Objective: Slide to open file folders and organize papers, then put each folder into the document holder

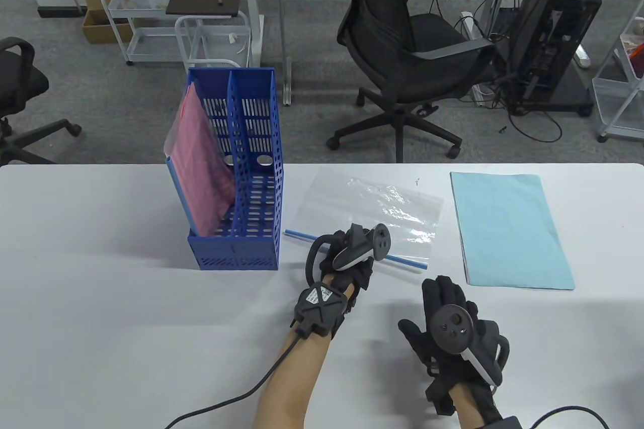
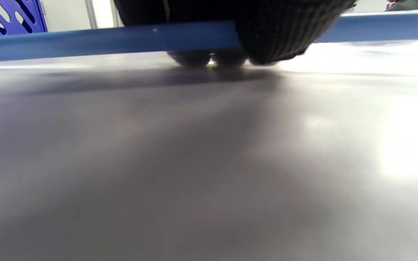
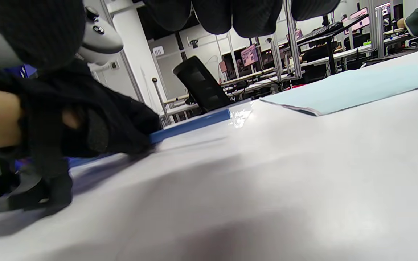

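Note:
A clear plastic file folder (image 1: 372,212) lies flat mid-table, its blue slide bar (image 1: 302,237) along the near edge. My left hand (image 1: 354,258) pinches that bar near its middle. In the left wrist view one finger (image 2: 278,32) curls over the front of the bar (image 2: 103,40) and others sit behind it. My right hand (image 1: 448,308) hovers just right of it, fingers relaxed and holding nothing. A stack of light blue papers (image 1: 508,228) lies to the right. The blue document holder (image 1: 274,172) stands at the left, with a pink folder (image 1: 201,172) in its left compartment.
The holder's right compartment has nothing in it. Bare white table lies near me and at the far left. A cable runs from my left wrist off the near edge. Beyond the table are an office chair (image 1: 402,47), carts and a computer tower.

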{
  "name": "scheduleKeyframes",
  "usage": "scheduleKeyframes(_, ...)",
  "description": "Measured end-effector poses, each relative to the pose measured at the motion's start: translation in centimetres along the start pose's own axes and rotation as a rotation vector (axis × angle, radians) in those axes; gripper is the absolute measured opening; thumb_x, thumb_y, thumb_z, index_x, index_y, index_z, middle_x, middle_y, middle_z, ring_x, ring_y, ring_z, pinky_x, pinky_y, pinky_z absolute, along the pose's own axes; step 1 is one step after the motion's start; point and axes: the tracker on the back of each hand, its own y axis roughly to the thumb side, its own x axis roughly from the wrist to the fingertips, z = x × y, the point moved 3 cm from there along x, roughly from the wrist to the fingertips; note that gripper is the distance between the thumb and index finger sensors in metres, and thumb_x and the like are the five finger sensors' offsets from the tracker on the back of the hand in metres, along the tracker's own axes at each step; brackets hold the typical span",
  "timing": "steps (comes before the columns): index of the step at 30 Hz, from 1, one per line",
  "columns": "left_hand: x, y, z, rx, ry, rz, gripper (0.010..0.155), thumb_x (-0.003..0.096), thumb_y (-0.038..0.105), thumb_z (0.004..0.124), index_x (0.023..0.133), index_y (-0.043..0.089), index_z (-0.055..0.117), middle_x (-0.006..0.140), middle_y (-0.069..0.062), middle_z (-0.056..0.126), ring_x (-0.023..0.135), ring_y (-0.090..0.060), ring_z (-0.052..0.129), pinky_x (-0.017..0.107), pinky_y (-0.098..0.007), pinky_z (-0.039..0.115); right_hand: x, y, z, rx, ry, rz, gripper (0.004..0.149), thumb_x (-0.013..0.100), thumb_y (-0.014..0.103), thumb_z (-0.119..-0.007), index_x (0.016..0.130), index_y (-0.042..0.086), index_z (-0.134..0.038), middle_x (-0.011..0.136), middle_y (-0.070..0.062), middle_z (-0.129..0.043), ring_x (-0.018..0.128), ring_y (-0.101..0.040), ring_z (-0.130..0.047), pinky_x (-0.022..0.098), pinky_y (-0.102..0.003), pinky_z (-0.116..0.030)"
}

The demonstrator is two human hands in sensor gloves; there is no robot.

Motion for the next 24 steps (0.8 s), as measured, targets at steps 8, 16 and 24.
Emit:
scheduleKeyframes(8,-7.7,0.6,-2.6,-0.011,-0.139,0.233,0.043,0.0424,0.04,0.084,0.086,0.037,0.085,0.088,0.008,0.09,0.079,-0.018,0.097,0.071,-0.047,0.077,-0.4,-1.9,2.9,0.343,-0.106,0.028,0.089,0.033,0.064,-0.076,0.104,0.023,-0.041,0.114,-0.009,-0.047,0.104,-0.039,-0.056,0.074,-0.061,-0.049)
scheduleKeyframes(16,-16.6,-1.7,-5.8,-0.379,-0.221,0.395,0.045,0.0428,0.043,0.084,0.086,0.031,0.087,0.078,0.001,0.096,0.065,-0.018,0.103,0.063,-0.046,0.083,-1.3,-2.7,6.0,0.551,-0.159,0.17,0.092,0.029,0.067,-0.079,0.103,0.023,-0.045,0.11,-0.006,-0.063,0.097,-0.036,-0.075,0.073,-0.059,-0.062)
scheduleKeyframes(24,-21.5,-7.0,-3.8,-0.666,-0.187,0.395,0.046,0.0445,0.042,0.084,0.088,0.027,0.087,0.076,-0.002,0.099,0.06,-0.02,0.107,0.059,-0.046,0.086,-1.4,1.8,3.4,0.558,0.012,0.262,0.063,0.032,0.056,-0.086,0.085,0.022,-0.082,0.07,0.003,-0.102,0.051,-0.022,-0.104,0.049,-0.044,-0.086)
